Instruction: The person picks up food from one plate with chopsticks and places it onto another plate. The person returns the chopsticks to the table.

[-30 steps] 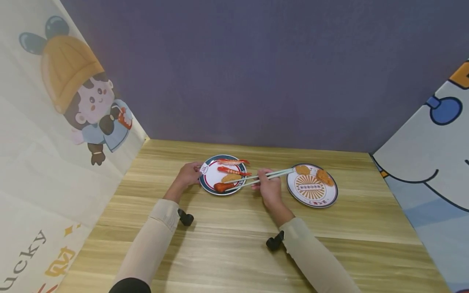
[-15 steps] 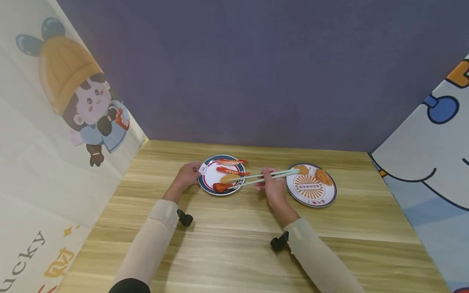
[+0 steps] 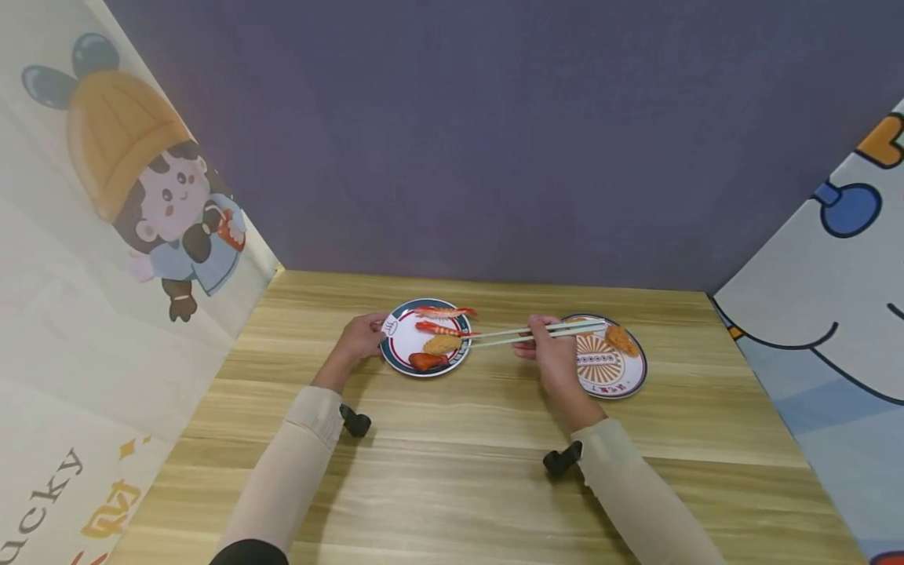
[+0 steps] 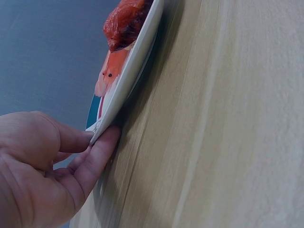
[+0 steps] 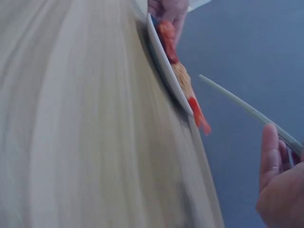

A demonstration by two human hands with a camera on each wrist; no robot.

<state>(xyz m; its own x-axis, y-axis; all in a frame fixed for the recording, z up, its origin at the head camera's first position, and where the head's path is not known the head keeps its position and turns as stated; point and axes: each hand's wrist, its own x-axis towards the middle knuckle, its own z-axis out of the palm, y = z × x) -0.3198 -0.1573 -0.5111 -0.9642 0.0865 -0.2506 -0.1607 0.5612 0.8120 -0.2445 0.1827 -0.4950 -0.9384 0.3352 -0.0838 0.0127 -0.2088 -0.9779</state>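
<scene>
Purple wall and cartoon-printed side panels box in the wooden desk [image 3: 452, 471] I'm watching from the head view. My left hand [image 3: 362, 337] pinches the left rim of the blue-rimmed plate [image 3: 395, 357], which sits near the desk's far edge and carries two shrimp [image 3: 446, 312], a fried piece [image 3: 442, 344] and a red piece [image 3: 427, 361]. My right hand [image 3: 554, 353] grips the chopsticks [image 3: 537, 332]; their long axis runs left to right, tips pointing left at the plate's right edge, empty as far as I can see. That hand hovers between the two plates, partly over the orange-patterned plate [image 3: 621, 384].

From the left wrist, thumb and finger clamp the plate's rim [image 4: 118, 102], the red food [image 4: 126, 21] beyond.

From the right wrist, one chopstick [image 5: 242, 107] reaches toward the plate [image 5: 166, 66]; my fingers [image 5: 270, 156] curl round it.
</scene>
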